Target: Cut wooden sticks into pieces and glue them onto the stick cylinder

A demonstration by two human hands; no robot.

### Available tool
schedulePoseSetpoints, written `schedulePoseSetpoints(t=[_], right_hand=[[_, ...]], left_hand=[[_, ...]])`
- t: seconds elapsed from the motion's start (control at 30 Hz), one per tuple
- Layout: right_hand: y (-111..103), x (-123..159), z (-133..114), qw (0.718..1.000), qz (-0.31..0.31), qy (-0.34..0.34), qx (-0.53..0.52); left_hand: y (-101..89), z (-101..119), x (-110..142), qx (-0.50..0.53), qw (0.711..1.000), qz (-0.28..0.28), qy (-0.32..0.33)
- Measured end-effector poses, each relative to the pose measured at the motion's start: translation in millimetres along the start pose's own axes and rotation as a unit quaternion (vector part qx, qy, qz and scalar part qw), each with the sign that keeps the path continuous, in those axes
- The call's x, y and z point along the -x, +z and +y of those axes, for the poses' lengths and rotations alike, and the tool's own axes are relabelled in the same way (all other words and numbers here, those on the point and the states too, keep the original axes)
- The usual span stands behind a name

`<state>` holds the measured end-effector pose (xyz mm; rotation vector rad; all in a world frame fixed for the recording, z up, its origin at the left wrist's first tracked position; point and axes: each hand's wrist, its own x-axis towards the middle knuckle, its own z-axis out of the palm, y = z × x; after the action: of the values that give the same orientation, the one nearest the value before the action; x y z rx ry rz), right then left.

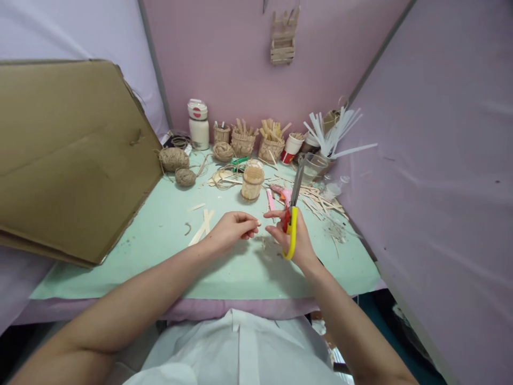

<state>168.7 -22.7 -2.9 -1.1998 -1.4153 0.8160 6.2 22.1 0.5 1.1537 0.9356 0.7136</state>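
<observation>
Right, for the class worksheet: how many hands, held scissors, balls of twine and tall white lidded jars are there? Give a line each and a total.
Hands: 2
Held scissors: 1
Balls of twine: 3
Tall white lidded jar: 1
Total: 7

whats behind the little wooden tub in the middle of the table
Behind the tub, a green object shows to the left and a stick-filled basket to the right. What lies directly behind its body is covered.
</observation>
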Motion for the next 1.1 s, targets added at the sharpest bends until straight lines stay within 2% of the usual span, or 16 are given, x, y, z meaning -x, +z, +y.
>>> schedulePoseSetpoints(t=[0.1, 0.23, 0.5, 0.67, 0.77, 0.9, 1.1], right_hand=[[10, -4, 4, 0.999, 0.001, -0.034, -0.016], [18, -1, 5, 0.999, 0.018, -0.04, -0.008], [18, -2, 8, 0.997, 0.055, -0.05, -0.011], [20, -1, 8, 0.999, 0.025, -0.015, -0.021], [19, 0, 8, 0.999, 0.013, 0.008, -0.036], [14, -2, 6, 0.999, 0.015, -0.001, -0.042], [11, -9, 3, 0.994, -0.075, 0.052, -0.057]], left_hand=[[-0.2, -2, -1, -0.012, 1.0, 0.003, 0.004], [0.5, -3, -1, -0.013, 1.0, -0.001, 0.005], [0.1, 0, 2, 0.08, 0.996, -0.035, -0.029], [-1.4, -1, 2, 0.104, 0.991, -0.061, -0.062], [-2.6, -1, 1, 0.096, 0.992, -0.043, -0.067], [-2.7, 2, 1, 0.038, 0.998, -0.015, -0.056], [-3.9, 1, -4, 0.038, 0.996, -0.023, -0.077]])
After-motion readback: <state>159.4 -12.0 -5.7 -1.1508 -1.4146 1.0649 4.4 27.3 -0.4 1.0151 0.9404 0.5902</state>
